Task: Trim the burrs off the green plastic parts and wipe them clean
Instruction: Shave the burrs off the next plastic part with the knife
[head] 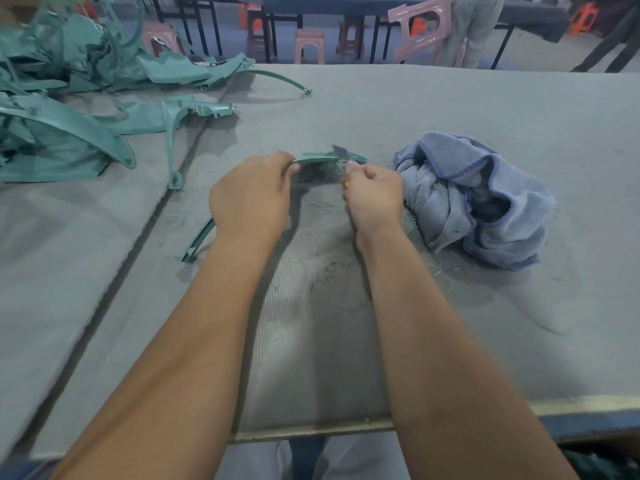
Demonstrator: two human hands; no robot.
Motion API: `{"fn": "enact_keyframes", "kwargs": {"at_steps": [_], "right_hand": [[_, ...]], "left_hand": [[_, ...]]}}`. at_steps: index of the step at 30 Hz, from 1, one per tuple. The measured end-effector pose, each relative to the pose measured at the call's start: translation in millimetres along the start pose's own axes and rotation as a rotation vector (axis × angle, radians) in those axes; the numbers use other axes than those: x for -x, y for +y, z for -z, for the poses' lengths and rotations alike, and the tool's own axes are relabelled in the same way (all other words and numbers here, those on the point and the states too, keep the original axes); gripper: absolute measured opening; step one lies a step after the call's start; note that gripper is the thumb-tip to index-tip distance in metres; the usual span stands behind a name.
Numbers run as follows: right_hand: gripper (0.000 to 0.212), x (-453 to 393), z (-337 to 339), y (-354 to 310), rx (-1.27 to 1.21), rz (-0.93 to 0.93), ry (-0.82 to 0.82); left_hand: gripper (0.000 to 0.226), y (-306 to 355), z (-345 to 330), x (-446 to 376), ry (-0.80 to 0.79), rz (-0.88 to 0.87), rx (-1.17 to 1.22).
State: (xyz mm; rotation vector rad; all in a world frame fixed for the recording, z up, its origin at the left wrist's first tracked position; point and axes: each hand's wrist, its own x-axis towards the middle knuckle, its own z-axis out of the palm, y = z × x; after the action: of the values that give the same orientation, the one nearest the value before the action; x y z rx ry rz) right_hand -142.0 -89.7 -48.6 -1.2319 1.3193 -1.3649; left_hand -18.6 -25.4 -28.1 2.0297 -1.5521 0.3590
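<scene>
Green strip point(313, 157) at frame centre, curved, held just above the grey table point(450, 109). Left hand point(251, 195) grips its left part; right hand point(372, 194) pinches a small blade point(341, 153) against its top edge. Blue towel point(474, 199) crumpled just right of that hand. Pile of green parts point(69, 98) upper left.

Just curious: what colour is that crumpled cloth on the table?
The cloth is light blue with darker blue edging, seen in the head view.

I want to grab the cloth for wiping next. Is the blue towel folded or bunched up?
Bunched up. The blue towel lies in a crumpled heap on the table, right of the right hand, with loose folds and its hem curling.
</scene>
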Motion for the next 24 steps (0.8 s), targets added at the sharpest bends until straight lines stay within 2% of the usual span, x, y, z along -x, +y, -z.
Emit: {"fn": "enact_keyframes", "kwargs": {"at_steps": [2, 4, 7, 12, 24], "right_hand": [[0.043, -6.3, 5.2, 1.9, -0.046, -0.030, 0.116], [0.043, -11.6, 8.2, 5.0, -0.050, -0.031, 0.160], [0.040, -11.3, 5.9, 7.6, 0.038, -0.011, 0.144], [0.025, -10.4, 4.9, 5.7, 0.018, -0.019, 0.101], [0.039, -11.2, 7.6, 7.5, -0.052, -0.056, 0.009]], "left_hand": [[0.033, -0.7, 0.6, -0.4, 0.009, 0.013, -0.001], [0.034, -2.0, 1.0, -0.8, 0.016, 0.019, 0.000], [0.033, -1.8, 0.9, -0.7, 0.012, 0.015, 0.000], [0.032, -1.6, 0.2, -0.8, 0.019, 0.026, 0.008], [0.032, -3.1, 0.1, 0.2, 0.037, 0.014, 0.002]]}}
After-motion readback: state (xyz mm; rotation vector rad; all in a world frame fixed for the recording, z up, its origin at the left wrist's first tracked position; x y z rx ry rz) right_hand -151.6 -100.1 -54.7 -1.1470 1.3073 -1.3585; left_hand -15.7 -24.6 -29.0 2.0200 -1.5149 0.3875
